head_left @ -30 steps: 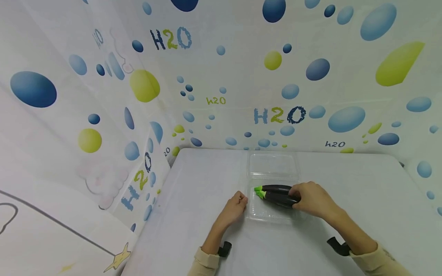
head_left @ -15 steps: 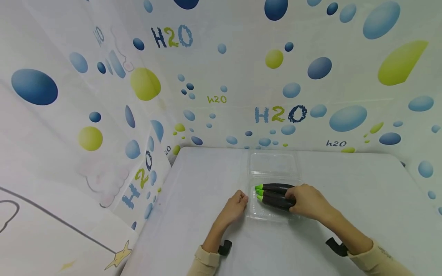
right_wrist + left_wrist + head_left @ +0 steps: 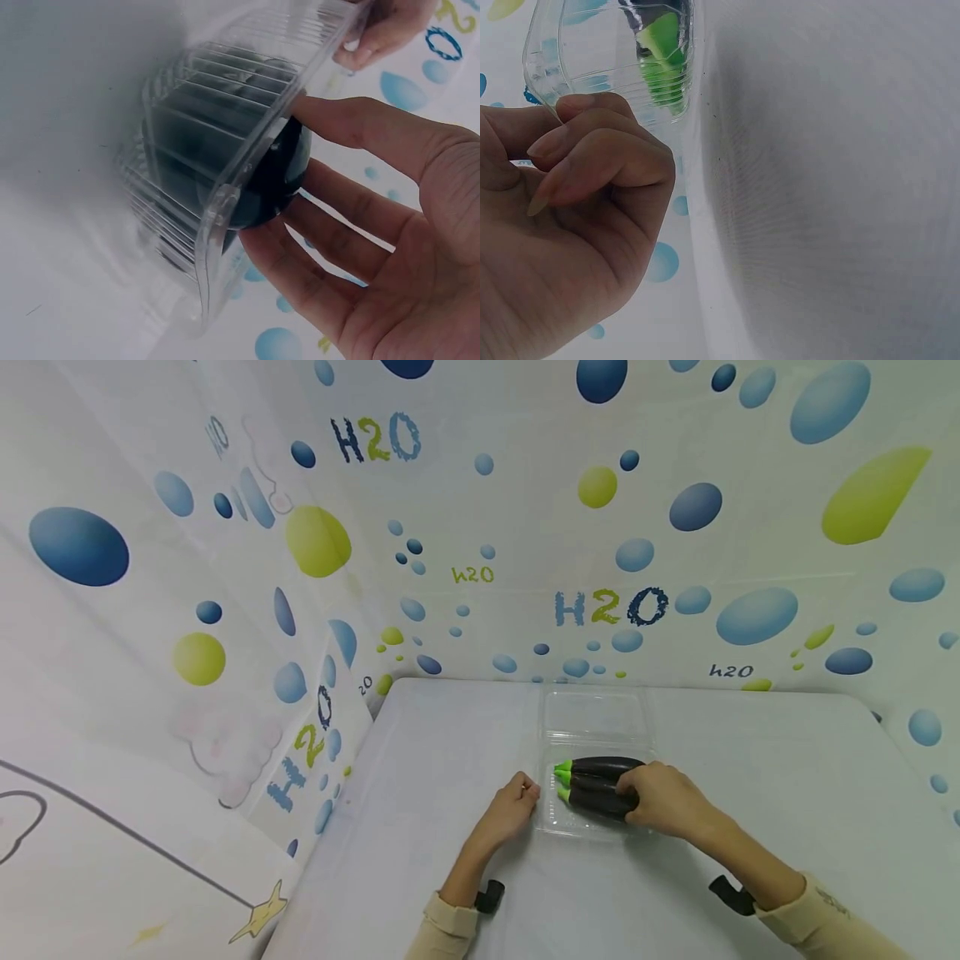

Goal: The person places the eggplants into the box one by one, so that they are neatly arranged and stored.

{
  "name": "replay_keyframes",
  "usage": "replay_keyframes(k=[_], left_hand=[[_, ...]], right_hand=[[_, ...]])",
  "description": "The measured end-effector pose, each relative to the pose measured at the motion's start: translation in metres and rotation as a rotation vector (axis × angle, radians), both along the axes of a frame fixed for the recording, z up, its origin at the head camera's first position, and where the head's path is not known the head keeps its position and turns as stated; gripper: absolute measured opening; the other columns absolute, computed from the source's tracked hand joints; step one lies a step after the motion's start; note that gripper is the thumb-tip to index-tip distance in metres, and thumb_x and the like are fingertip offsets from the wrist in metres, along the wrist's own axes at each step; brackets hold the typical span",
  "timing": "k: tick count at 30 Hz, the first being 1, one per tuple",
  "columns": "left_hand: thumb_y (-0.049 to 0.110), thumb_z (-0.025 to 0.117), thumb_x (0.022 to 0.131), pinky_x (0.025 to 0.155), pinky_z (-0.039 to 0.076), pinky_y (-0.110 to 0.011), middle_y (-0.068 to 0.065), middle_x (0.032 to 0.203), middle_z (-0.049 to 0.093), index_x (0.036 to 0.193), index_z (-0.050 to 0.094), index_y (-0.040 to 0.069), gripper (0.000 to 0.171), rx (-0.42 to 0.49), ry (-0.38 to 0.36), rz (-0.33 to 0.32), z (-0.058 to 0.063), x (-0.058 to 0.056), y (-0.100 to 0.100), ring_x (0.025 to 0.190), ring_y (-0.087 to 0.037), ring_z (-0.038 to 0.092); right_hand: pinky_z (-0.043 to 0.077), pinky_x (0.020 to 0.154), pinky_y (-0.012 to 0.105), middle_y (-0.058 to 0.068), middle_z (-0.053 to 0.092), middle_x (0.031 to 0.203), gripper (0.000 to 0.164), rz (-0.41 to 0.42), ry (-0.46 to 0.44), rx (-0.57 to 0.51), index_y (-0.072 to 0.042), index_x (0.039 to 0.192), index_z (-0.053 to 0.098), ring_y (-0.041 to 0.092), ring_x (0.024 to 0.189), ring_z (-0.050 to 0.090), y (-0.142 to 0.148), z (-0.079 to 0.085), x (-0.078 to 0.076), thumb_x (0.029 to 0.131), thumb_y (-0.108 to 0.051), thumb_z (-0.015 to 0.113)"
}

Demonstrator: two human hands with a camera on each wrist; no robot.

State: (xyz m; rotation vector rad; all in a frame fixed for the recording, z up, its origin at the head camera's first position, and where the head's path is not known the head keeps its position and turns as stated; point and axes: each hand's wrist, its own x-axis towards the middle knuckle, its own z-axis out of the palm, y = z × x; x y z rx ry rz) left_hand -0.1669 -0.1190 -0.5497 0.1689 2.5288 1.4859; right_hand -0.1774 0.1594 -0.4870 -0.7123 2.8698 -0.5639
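Observation:
Dark eggplants with bright green stem ends lie side by side in a clear hinged plastic box, stems to the left. My right hand holds the blunt right end of the front eggplant. From the right wrist, thumb and fingers are spread round the rounded dark end, above the box's ribbed wall. On the box's left rim, my left hand pinches the edge. The left wrist view has its curled fingers at the clear rim, with a green stem behind the plastic.
The box's lid lies folded back toward the wall. A white cloth-covered table is underneath. Behind it rises a patterned curtain with blue and green dots. Black wrist mounts stick out from both wrists.
The front eggplant has shifted slightly toward the person, apart from the others, and more green stems show. My right hand moved slightly left and down with it; the left hand stayed on the rim.

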Motion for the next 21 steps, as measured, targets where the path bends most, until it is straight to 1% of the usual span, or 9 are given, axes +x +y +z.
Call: replay_keyframes(k=[9,13,21], left_hand=[[0.023,0.047,0.111,0.058,0.038,-0.029,0.001,0.079,0.056,0.103,0.056,0.007,0.020,-0.008,-0.004,0.001,-0.001,0.001,0.000,0.066,-0.014,0.047],[0.023,0.047,0.111,0.058,0.038,-0.029,0.001,0.079,0.056,0.104,0.056,0.007,0.020,-0.009,-0.002,0.000,-0.002,0.000,-0.001,0.066,-0.014,0.047],[0.024,0.047,0.111,0.058,0.038,-0.029,0.001,0.079,0.057,0.105,0.056,0.007,0.020,-0.022,-0.010,0.000,-0.003,-0.001,-0.001,0.066,-0.014,0.047]], right_hand=[[0.053,0.068,0.039,-0.001,0.070,0.086,0.032,0.007,-0.001,0.023,-0.007,0.096,0.079,0.014,0.079,0.059,-0.003,-0.008,0.001,0.067,-0.010,0.089],[0.052,0.064,0.037,-0.001,0.068,0.085,0.031,0.003,-0.002,0.036,-0.008,0.096,0.078,0.014,0.076,0.057,-0.004,-0.011,0.002,0.067,-0.010,0.090],[0.051,0.063,0.036,-0.001,0.067,0.084,0.030,-0.003,0.013,0.045,-0.007,0.097,0.078,0.013,0.076,0.057,-0.006,-0.012,0.005,0.071,-0.012,0.090]])
